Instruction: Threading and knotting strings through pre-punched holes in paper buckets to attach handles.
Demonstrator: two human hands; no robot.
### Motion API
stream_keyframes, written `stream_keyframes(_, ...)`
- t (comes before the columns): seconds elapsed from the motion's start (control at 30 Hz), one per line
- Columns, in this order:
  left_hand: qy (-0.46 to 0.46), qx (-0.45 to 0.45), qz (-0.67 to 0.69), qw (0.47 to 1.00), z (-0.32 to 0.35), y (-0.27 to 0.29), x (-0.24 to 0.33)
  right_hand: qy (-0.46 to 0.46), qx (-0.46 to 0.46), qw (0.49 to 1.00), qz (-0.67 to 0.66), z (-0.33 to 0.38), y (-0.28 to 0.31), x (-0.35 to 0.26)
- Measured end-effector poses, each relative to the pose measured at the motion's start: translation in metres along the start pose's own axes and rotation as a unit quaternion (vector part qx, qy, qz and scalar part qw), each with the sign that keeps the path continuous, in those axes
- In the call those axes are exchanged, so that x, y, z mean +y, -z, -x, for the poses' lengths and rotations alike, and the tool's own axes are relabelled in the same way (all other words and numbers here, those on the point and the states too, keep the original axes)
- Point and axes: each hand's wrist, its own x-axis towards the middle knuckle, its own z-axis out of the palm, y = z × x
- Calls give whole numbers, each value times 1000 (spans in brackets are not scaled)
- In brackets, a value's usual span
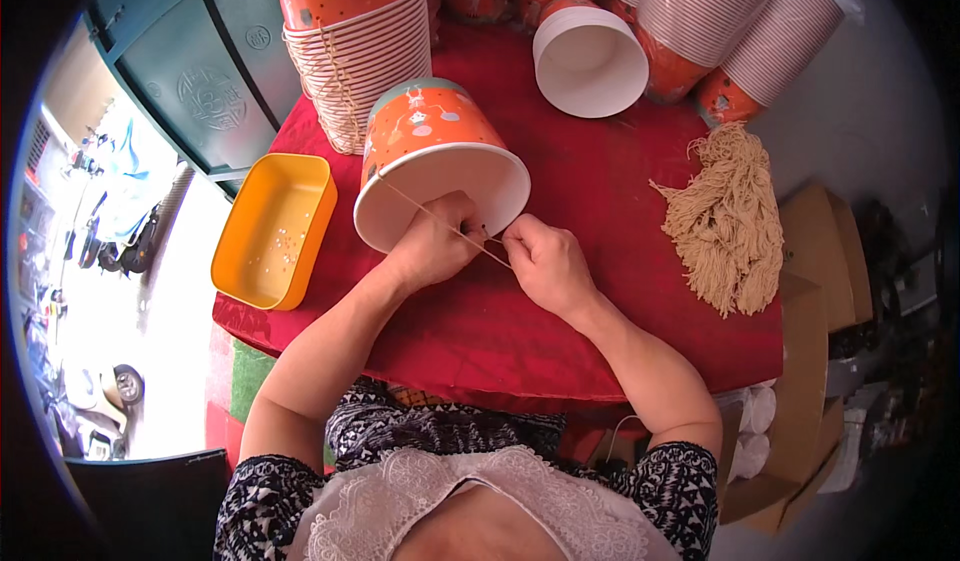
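An orange printed paper bucket (428,126) lies tipped on the red cloth, its white mouth facing me. A thin tan string (415,204) runs from the left side of its rim across the mouth to my hands. My left hand (440,239) is closed in front of the mouth, its fingers curled at the string; part of it overlaps the bucket's opening. Just to the right, my right hand (547,266) pinches the string between thumb and forefinger. The fingertips of both hands nearly meet, and a tiny dark spot between them is too small to make out.
A yellow plastic bin (322,223) with small pale bits stands at the left edge. Behind it rises a bucket stack (360,61) with strings hanging on it. One open bucket (590,64) and wrapped stacks (700,6) line the back. A tan string bundle (725,221) lies right.
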Motion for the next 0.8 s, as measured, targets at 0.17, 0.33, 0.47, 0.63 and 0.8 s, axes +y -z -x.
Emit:
stream_keyframes(0.17,0,1,-70,998,1,2,5,8,-15,999,33,2,-2,-1)
stream_keyframes(0.33,0,16,-85,996,5,-4,6,19,-19,998,49,4,0,-2)
stream_keyframes(0.47,-20,-7,-65,998,5,2,0,-3,-29,999,30,2,2,-1)
stream_keyframes(0.63,9,-65,-50,997,7,10,8,-33,-53,997,42,0,7,-8)
stream_keyframes(0.8,12,-103,-47,993,6,12,15,-45,-76,995,54,0,8,-10)
